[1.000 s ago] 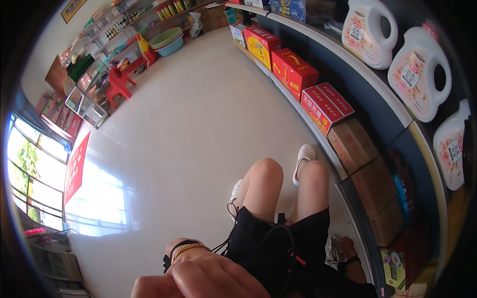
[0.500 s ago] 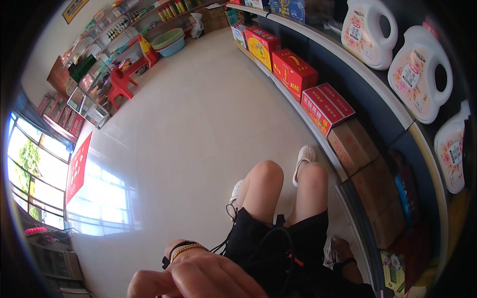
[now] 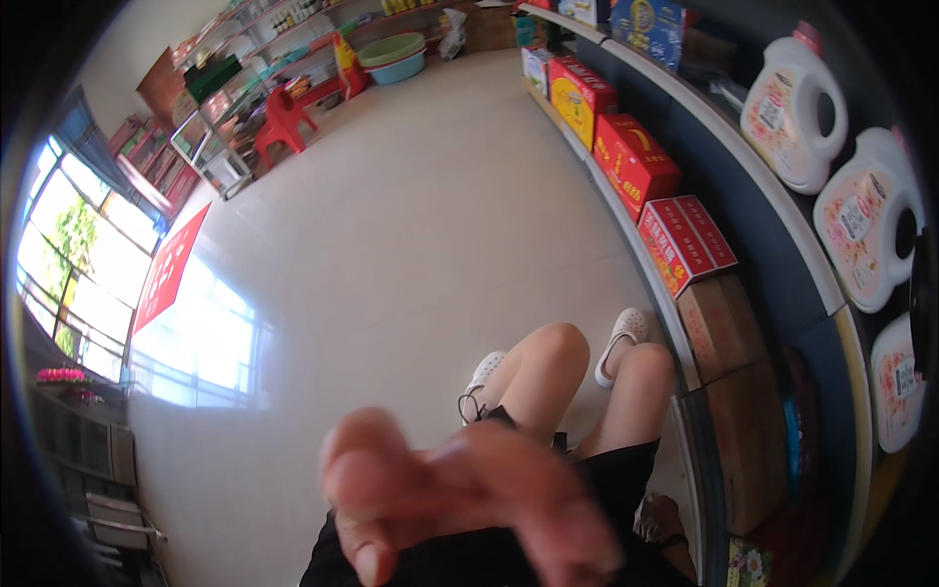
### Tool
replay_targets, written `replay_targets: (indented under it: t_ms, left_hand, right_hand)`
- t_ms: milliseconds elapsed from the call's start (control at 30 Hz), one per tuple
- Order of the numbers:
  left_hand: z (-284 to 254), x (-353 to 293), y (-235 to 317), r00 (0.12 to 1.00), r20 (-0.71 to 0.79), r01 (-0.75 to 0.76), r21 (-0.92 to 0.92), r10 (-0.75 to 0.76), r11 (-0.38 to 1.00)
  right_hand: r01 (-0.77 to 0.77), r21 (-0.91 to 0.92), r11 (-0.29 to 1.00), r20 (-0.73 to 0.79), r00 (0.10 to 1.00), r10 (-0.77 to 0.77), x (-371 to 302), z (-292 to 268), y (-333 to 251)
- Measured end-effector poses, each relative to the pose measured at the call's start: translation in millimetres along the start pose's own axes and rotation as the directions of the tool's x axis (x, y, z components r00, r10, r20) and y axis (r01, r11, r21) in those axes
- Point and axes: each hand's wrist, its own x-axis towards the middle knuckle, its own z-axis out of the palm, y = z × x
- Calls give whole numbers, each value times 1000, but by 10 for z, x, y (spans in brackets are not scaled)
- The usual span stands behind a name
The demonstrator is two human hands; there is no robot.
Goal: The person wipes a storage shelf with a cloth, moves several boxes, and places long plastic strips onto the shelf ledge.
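My left hand [image 3: 469, 489] is raised close to the camera at the bottom centre and blurred by motion. Its thumb and a finger point down apart, and nothing shows between them. Behind it are my bare knees and black shorts [image 3: 626, 479], with white clogs [image 3: 623, 338] on the floor. My right hand is out of view. Nearest on the right stands a low shelf with brown cartons [image 3: 738, 430] and a red box [image 3: 685, 243].
White detergent bottles [image 3: 856, 220] line the upper right shelf. More red boxes [image 3: 634, 161] stand farther along. A red stool [image 3: 284, 125], stacked basins [image 3: 393, 61] and stocked shelves are at the back. Windows [image 3: 73, 254] are left. Part of another person's foot [image 3: 663, 517] seems to show behind me.
My left hand has risen nearer the camera and its fingers have spread from a more closed pose. The wrist with its bracelet has gone out of sight. The view has tilted and the scene rotated clockwise.
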Motion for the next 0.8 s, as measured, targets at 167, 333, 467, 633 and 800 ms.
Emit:
replay_targets:
  t_ms: [167, 333, 467, 633, 800]
  left_hand:
    - [21, 425, -410, 1000, 20, 21, -219, -17, 976]
    - [56, -3, -181, 997, -65, 22, -103, -29, 994]
    - [58, 330, -214, 1000, 11, 12, -249, -10, 968]
    - [81, 450, -383, 993, 49, 121, -301, -111, 946]
    - [122, 380, -324, 984, 51, 179, -340, -172, 923]
  right_hand:
    - [193, -618, 762, -32, 962, -270, -190, 499, 716]
    - [322, -523, 789, 110, 944, -311, 293, 496, 432]
    - [218, -368, 904, 105, 976, -192, 395, 289, 295]
    - [123, -283, 951, 65, 992, -109, 429, -12, 184]
    - [139, -254, 957, 82, 989, -122, 492, 73, 45]
